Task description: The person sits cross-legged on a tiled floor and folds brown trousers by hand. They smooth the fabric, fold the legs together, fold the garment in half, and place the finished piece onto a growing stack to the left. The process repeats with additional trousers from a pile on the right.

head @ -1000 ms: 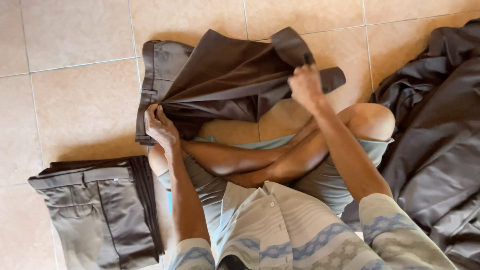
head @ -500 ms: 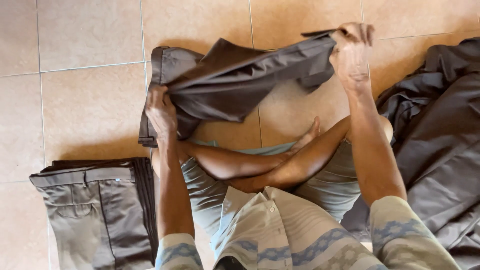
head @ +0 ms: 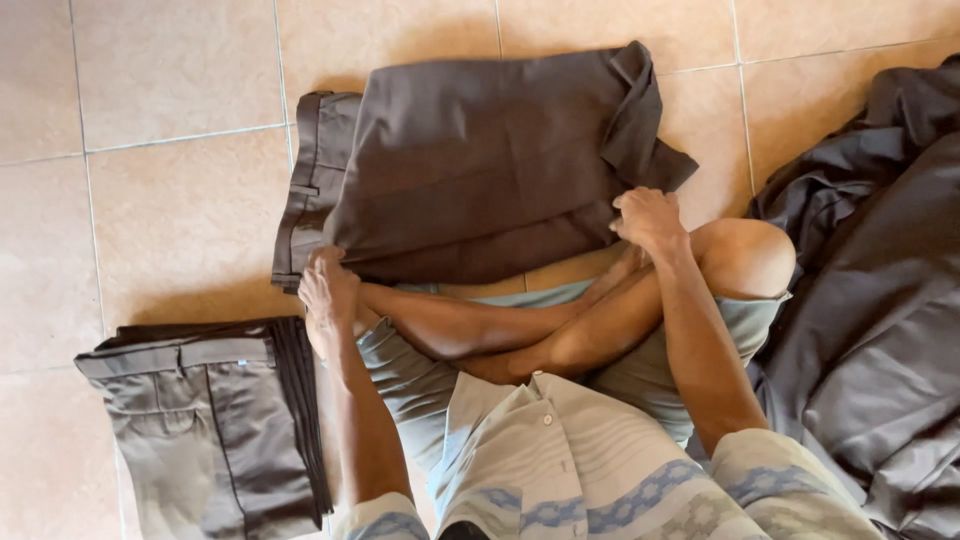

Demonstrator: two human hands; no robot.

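Floor tiles (head: 170, 210) in a pale peach tone, crossed by thin grout lines, are seen under everything in the head view. Dark grey garments (head: 870, 330) are heaped loosely along the right edge of the floor, reaching from the top right corner down past the person's right knee. Brown trousers (head: 470, 175) are spread flat on the tiles in the upper middle, folded over on themselves, with the waistband turned toward the left and a loose flap of cloth sticking out at the upper right. Folded trousers (head: 215, 430) of the same brown are stacked in a neat pile near the lower left corner of the floor, waistband uppermost, well apart from the spread pair. Crossed bare legs and a pale striped shirt are seen at the bottom middle, just below the spread trousers. The right hand (head: 648, 218) is closed in a grip on the lower right edge of the brown trousers, knuckles up. The left hand (head: 328, 290) is laid at the lower left corner of the same trousers, by the waistband end, with fingers curled onto the cloth; whether the fabric is pinched or only pressed there cannot be told.
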